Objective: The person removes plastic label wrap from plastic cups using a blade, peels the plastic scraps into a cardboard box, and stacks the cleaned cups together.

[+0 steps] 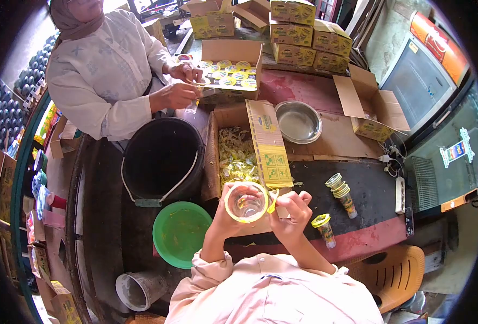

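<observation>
My left hand (pixel 222 216) is wrapped round a clear plastic cup (pixel 246 202) with a yellow rim, its mouth facing up toward me. Beside the rim, my right hand (pixel 293 215) pinches a thin yellow strip (pixel 273 200). Just beyond both hands, an open cardboard box (pixel 213 156) holds a heap of yellow and clear plastic scraps (pixel 238 156). To the right on the table are a stack of yellow-rimmed cups (pixel 341 193) and another such cup (pixel 324 230), lying tilted.
A black bucket (pixel 163 156) and a green basin (pixel 182 235) are at left, a metal bowl (pixel 298 122) beyond. Across the table a person (pixel 104 70) handles something by a box of sealed cups (pixel 231 73). Stacked cartons (pixel 293 32) stand behind; an orange chair (pixel 393 275) is lower right.
</observation>
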### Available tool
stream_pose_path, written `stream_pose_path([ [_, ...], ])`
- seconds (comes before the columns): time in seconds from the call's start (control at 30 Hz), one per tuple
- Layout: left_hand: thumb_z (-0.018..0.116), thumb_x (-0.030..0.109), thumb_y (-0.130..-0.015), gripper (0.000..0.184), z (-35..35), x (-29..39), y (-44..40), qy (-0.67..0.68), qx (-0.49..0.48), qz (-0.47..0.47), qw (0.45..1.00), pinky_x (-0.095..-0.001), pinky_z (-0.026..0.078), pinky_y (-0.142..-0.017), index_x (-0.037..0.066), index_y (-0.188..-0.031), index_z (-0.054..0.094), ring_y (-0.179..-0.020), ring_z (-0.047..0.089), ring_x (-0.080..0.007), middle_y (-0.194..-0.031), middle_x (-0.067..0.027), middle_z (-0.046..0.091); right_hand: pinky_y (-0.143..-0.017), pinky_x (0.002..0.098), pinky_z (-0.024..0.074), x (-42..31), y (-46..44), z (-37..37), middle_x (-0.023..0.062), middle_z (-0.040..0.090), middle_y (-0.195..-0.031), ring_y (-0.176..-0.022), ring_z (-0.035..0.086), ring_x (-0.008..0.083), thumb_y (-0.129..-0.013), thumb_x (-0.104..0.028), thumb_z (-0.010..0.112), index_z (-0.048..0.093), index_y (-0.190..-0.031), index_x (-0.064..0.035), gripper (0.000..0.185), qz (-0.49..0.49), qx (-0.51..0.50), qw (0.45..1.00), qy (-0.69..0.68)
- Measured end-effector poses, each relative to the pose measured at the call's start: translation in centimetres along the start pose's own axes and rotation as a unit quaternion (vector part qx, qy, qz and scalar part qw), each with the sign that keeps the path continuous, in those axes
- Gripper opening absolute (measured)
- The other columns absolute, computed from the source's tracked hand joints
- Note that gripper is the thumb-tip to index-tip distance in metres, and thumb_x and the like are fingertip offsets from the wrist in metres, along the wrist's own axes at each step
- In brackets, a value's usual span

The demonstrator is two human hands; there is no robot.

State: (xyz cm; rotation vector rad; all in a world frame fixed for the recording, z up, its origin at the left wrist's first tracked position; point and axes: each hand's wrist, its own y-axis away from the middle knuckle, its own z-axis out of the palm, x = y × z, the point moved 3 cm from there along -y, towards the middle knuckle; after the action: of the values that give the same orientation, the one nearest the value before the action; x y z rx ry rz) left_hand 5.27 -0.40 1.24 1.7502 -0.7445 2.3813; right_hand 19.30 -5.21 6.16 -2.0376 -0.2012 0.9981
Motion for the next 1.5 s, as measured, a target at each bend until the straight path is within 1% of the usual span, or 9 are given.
stream_pose_path([
  [0.23,0.082,0.004,-0.057,0.066,0.0,0.6,-0.1,-0.093,-0.032,0.023,0.995,-0.0303,0.047,-0.086,0.009,-0.112,0.046,-0.104,0.05,-0.0182,-0.106,-0.0062,0.044,-0.064,0.03,0.0279,0.3,0.0,0.1,0.0013,0.056,-0.062,-0.053,0.048,0.0167,-0.058,0.0,0.069,0.059,-0.071,-0.0099,0.019,0.014,-0.001,1.0,0.002],
  [0.37,0.081,0.007,-0.056,0.066,0.1,0.7,-0.2,0.013,-0.02,0.016,1.0,-0.0293,0.047,-0.085,0.009,-0.113,0.047,-0.102,0.05,-0.018,-0.106,-0.0058,0.042,-0.063,0.0297,0.0286,0.2,0.2,-0.1,0.0016,0.055,-0.062,-0.053,0.048,0.0171,-0.058,0.001,0.069,0.06,-0.073,-0.0088,0.02,0.02,-0.02,0.999,-0.028],
  [0.57,0.082,0.014,-0.055,0.07,0.1,1.0,-0.3,-0.089,-0.081,0.032,0.992,-0.0295,0.045,-0.086,0.004,-0.114,0.047,-0.103,0.049,-0.0171,-0.106,-0.006,0.041,-0.062,0.0296,0.0287,0.3,0.1,0.0,0.002,0.055,-0.061,-0.052,0.047,0.0182,-0.058,0.003,0.067,0.059,-0.072,-0.0085,0.02,0.024,-0.012,1.0,-0.016],
  [0.6,0.083,0.01,-0.054,0.065,0.3,1.1,-0.2,-0.018,-0.041,0.01,0.999,-0.0322,0.043,-0.085,0.007,-0.109,0.049,-0.099,0.05,-0.0192,-0.104,-0.0077,0.048,-0.062,0.0296,0.0288,0.3,0.0,-0.1,0.0019,0.055,-0.061,-0.052,0.047,0.0182,-0.058,0.003,0.067,0.059,-0.071,-0.0084,0.019,0.026,-0.011,0.999,-0.026],
  [0.7,0.085,0.013,-0.053,0.068,0.2,0.9,-0.5,-0.087,-0.031,0.046,0.995,-0.0324,0.043,-0.086,0.007,-0.11,0.049,-0.102,0.047,-0.0194,-0.106,-0.0082,0.044,-0.063,0.0293,0.0295,0.1,-0.1,0.0,0.0015,0.055,-0.061,-0.052,0.047,0.0178,-0.059,0.001,0.069,0.058,-0.07,-0.0083,0.018,0.029,-0.012,0.999,-0.039],
  [0.9,0.085,0.018,-0.055,0.07,0.5,-1.0,-0.2,0.08,0.037,0.01,0.996,-0.0307,0.045,-0.086,0.006,-0.112,0.047,-0.104,0.046,-0.0174,-0.106,-0.0054,0.035,-0.065,0.0302,0.0295,-0.2,-0.2,-0.3,-0.0004,0.058,-0.064,-0.055,0.051,0.015,-0.064,-0.007,0.072,0.057,-0.071,-0.011,0.018,0.04,0.009,0.999,-0.009],
  [1.03,0.086,0.018,-0.054,0.067,0.7,-0.3,-0.2,0.091,0.041,-0.012,0.995,-0.0292,0.045,-0.086,0.005,-0.107,0.048,-0.101,0.048,-0.016,-0.107,-0.0046,0.034,-0.064,0.0309,0.0292,-0.5,0.0,-0.4,-0.0012,0.059,-0.064,-0.056,0.053,0.0148,-0.063,-0.009,0.072,0.056,-0.072,-0.0124,0.019,0.034,0.012,0.999,-0.014],
  [1.33,0.088,0.012,-0.051,0.086,0.7,0.0,-0.3,0.103,0.046,0.011,0.994,-0.0297,0.045,-0.087,0.007,-0.116,0.031,-0.099,0.052,-0.0156,-0.101,-0.0043,0.051,-0.063,0.0315,0.0293,-0.3,0.9,-0.5,-0.0016,0.057,-0.064,-0.055,0.051,0.0151,-0.058,-0.008,0.071,0.056,-0.072,-0.0137,0.021,0.018,0.009,1.0,-0.018],
  [1.5,0.083,0.018,-0.061,0.085,0.4,-0.3,-0.4,0.151,0.073,0.009,0.986,-0.0308,0.045,-0.088,0.004,-0.126,0.03,-0.101,0.053,-0.0191,-0.109,-0.0077,0.051,-0.063,0.0304,0.0323,-0.4,-0.2,-0.8,0.0022,0.054,-0.062,-0.053,0.046,0.0185,-0.064,-0.003,0.072,0.055,-0.072,-0.0094,0.02,-0.003,0.036,0.999,0.009],
])
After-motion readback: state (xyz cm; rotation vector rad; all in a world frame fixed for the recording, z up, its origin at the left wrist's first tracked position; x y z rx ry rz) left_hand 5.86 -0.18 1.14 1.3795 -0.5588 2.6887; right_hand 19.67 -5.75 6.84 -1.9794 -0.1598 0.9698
